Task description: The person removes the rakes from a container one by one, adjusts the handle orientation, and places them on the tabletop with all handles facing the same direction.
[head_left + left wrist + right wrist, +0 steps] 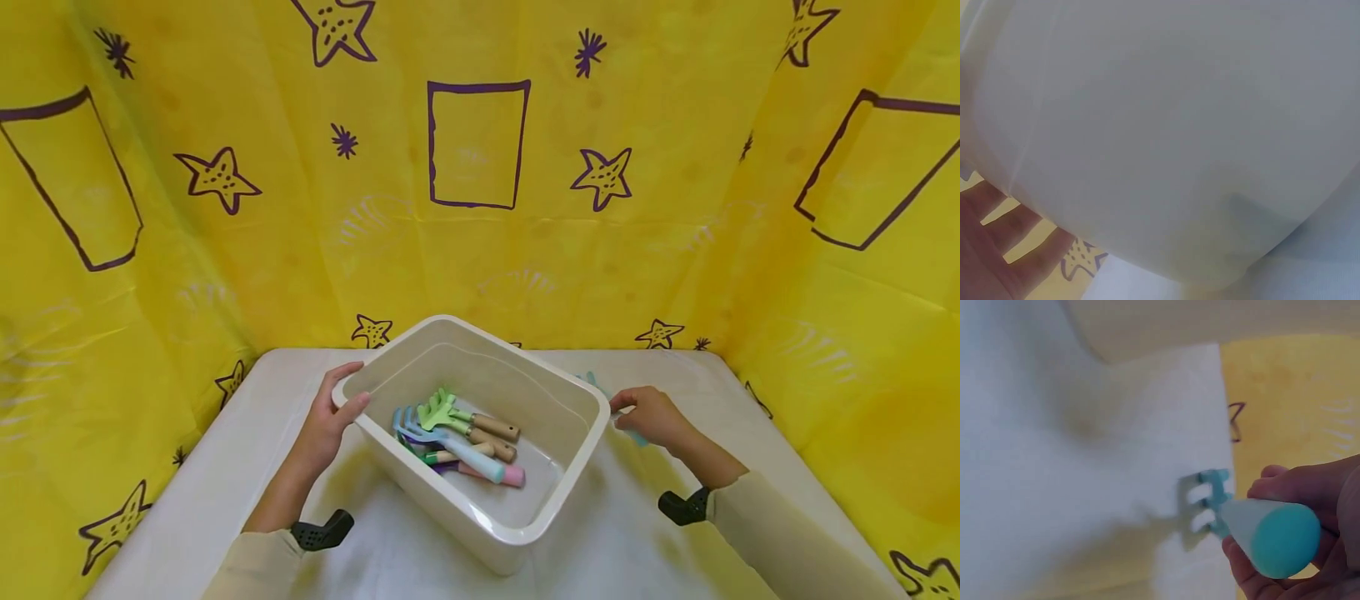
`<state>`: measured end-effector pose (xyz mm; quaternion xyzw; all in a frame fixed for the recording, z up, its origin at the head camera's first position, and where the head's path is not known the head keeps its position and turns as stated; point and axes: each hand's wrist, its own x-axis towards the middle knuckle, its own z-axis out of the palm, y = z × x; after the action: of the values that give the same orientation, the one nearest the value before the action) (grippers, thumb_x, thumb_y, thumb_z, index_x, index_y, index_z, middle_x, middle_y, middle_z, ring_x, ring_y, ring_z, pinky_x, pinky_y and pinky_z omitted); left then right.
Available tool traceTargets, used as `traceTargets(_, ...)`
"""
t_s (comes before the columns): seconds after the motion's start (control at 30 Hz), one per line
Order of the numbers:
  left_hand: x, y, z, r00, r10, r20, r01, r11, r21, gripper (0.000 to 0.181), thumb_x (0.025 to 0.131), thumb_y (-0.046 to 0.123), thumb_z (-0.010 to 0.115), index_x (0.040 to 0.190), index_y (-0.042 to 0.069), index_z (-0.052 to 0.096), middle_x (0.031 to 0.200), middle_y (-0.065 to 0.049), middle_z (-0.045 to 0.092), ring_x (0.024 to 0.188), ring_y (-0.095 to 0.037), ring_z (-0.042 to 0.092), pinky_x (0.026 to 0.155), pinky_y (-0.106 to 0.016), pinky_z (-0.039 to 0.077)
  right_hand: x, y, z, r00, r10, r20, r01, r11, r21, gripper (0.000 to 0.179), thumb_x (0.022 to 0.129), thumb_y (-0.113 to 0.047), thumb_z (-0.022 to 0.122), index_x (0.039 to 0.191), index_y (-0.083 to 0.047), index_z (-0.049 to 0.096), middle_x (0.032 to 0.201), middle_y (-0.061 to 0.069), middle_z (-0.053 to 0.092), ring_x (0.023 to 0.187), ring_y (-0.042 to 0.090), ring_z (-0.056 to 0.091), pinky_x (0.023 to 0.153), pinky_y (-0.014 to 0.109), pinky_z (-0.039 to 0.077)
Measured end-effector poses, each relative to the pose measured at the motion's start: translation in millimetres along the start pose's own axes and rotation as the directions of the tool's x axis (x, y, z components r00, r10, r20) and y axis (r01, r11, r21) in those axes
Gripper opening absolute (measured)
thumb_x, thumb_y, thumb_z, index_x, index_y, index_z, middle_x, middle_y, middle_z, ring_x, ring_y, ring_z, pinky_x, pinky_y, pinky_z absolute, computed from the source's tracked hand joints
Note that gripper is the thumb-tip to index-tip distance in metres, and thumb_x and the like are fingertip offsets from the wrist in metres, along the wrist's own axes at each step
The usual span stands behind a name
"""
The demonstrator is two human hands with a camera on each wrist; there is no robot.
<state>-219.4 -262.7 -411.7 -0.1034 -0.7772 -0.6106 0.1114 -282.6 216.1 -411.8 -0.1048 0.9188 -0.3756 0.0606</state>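
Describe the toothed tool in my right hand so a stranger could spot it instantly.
Find the big cream bin on the white table. Just beyond its right side, the right hand holds a toothed tool, turquoise at both ends. Unlike the tools lying in the bin, this one is outside, in hand.

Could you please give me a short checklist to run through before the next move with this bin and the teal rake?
1. Left hand supporting the bin: ok, it holds the rim, thumb on the inner side.
2. Right hand gripping the teal rake: ok, its fingers are around the handle.
3. Whole rake visible from the head view: not ok, the right hand covers part of it.
4. Loose tools contained: ok, they lie in a pile inside the bin.
5. Some bin floor bare: ok, beside the pile.
6. Bin base flat on the table: cannot tell.
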Motion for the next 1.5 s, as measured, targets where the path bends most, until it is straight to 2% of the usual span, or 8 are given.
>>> traceTargets(0.4, -1.8, -1.6, -1.3, 1.000, -0.023, 0.004, 0.023, 1.000, 0.015, 0.056, 0.099, 0.020, 0.055, 0.148, 0.012, 0.029, 0.147, -0.019, 0.035, 0.122, -0.042, 0.048, 0.088, -0.032, 0.049, -4.2, 33, 29, 0.990, -0.009, -0.142, -0.001, 0.998, -0.066, 0.018, 0.080, 0.004, 0.069, 0.097, -0.003, 0.073, 0.108, 0.017, 0.068, 0.082, 0.027, 0.062, 0.068, 0.037, 0.055)
traceTargets(0.6, -1.1, -2.6, -1.8, 1.000, -0.022, 0.003, 0.022, 1.000, 0.015, 0.055, 0.100, 0.020, 0.053, 0.148, 0.012, 0.027, 0.147, -0.019, 0.035, 0.121, -0.041, 0.049, 0.087, -0.030, 0.049, -1.0, 44, 38, 0.981, -0.005, -0.195, -0.009, 0.998, -0.068, 0.022, 0.079, 0.005, 0.069, 0.100, -0.002, 0.072, 0.110, 0.020, 0.067, 0.084, 0.031, 0.062, 0.069, 0.040, 0.055)
traceTargets(0.87, -1.6, -2.2, -1.4, 1.000, -0.028, 0.001, 0.027, 1.000, 0.015, 0.054, 0.100, 0.020, 0.053, 0.147, 0.012, 0.029, 0.146, -0.019, 0.036, 0.119, -0.042, 0.049, 0.086, -0.029, 0.049, -5.8, 50, 40, 0.989, 0.061, -0.137, -0.070, 0.996, -0.057, 0.031, 0.081, 0.001, 0.074, 0.110, 0.003, 0.065, 0.116, 0.023, 0.057, 0.091, 0.031, 0.061, 0.076, 0.041, 0.054)
traceTargets(1.07, -0.7, -2.8, -1.7, 0.999, -0.033, -0.008, 0.034, 0.998, 0.049, 0.055, 0.100, 0.025, 0.054, 0.147, 0.013, 0.029, 0.147, -0.017, 0.035, 0.120, -0.042, 0.049, 0.090, -0.044, 0.048, -16.3, 50, 36, 0.994, 0.094, -0.055, -0.101, 0.984, -0.150, 0.047, 0.079, -0.008, 0.080, 0.122, -0.001, 0.062, 0.113, 0.016, 0.060, 0.089, 0.027, 0.057, 0.074, 0.038, 0.055)
traceTargets(1.17, -1.1, -0.9, -1.2, 0.999, -0.034, -0.004, 0.034, 0.998, 0.051, 0.055, 0.100, 0.025, 0.054, 0.147, 0.014, 0.029, 0.147, -0.017, 0.035, 0.120, -0.042, 0.049, 0.091, -0.047, 0.047, -22.4, 53, 33, 0.996, 0.084, -0.023, -0.087, 0.977, -0.195, 0.055, 0.077, -0.013, 0.082, 0.126, -0.004, 0.060, 0.108, 0.012, 0.062, 0.089, 0.025, 0.057, 0.075, 0.039, 0.054)
traceTargets(1.23, -1.2, 0.0, -1.3, 1.000, -0.030, -0.002, 0.030, 0.998, 0.050, 0.055, 0.100, 0.024, 0.054, 0.147, 0.014, 0.029, 0.147, -0.017, 0.035, 0.120, -0.042, 0.050, 0.091, -0.046, 0.048, -25.1, 56, 32, 0.998, 0.069, -0.009, -0.069, 0.975, -0.211, 0.058, 0.077, -0.015, 0.083, 0.129, -0.006, 0.059, 0.105, 0.009, 0.063, 0.090, 0.024, 0.057, 0.076, 0.040, 0.054)
traceTargets(1.43, -1.7, 1.2, -1.1, 1.000, -0.013, 0.006, 0.012, 0.999, 0.034, 0.054, 0.100, 0.020, 0.053, 0.148, 0.013, 0.029, 0.147, -0.018, 0.036, 0.117, -0.042, 0.051, 0.084, -0.027, 0.050, -24.8, 65, 32, 0.999, 0.053, 0.001, -0.051, 0.975, -0.216, 0.060, 0.078, -0.020, 0.082, 0.132, -0.010, 0.058, 0.099, 0.005, 0.063, 0.086, 0.021, 0.055, 0.077, 0.039, 0.053)
traceTargets(1.5, -1.6, 1.1, -0.7, 1.000, -0.013, 0.009, 0.013, 0.999, 0.030, 0.054, 0.100, 0.020, 0.053, 0.148, 0.013, 0.029, 0.146, -0.018, 0.036, 0.117, -0.042, 0.051, 0.084, -0.027, 0.050, -22.2, 67, 32, 0.998, 0.057, -0.001, -0.056, 0.976, -0.212, 0.060, 0.079, -0.020, 0.082, 0.132, -0.010, 0.058, 0.098, 0.004, 0.062, 0.085, 0.021, 0.054, 0.077, 0.037, 0.053)
